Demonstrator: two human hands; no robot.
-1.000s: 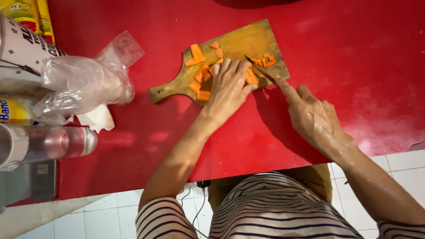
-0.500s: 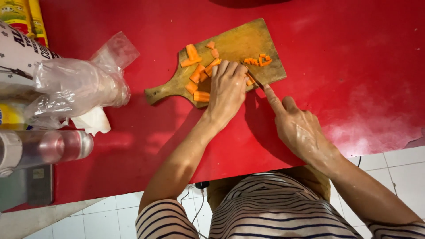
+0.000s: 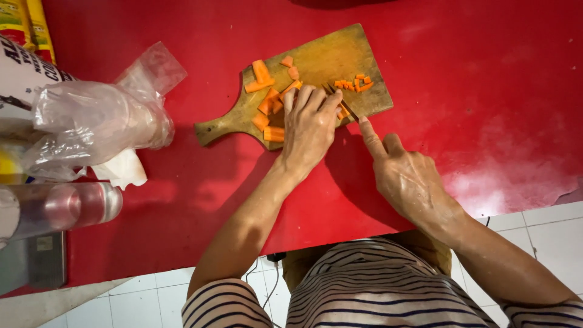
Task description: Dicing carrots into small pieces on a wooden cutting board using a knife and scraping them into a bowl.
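A wooden cutting board (image 3: pixel 328 58) with a handle lies on a red table (image 3: pixel 473 91). Orange carrot chunks (image 3: pixel 267 100) are scattered over its left half, and small diced carrot bits (image 3: pixel 354 83) lie near its right edge. My left hand (image 3: pixel 310 124) presses down on a carrot piece on the board, fingers curled over it. My right hand (image 3: pixel 404 173) grips a knife (image 3: pixel 340 100), index finger stretched along its spine, the blade right against my left fingertips. The piece under my left hand is mostly hidden.
At the left stand a clear plastic bag (image 3: pixel 100 121) over a container, a white crumpled paper (image 3: pixel 121 170), a shiny metal bottle (image 3: pixel 61 206) lying on its side, and yellow packages (image 3: pixel 27 24). White tiled floor (image 3: pixel 546 225) shows below the table's near edge.
The knife and my right hand have shifted slightly left along the carrot piece, and my left fingers have pulled back with it. A few more small diced bits lie at the board's right.
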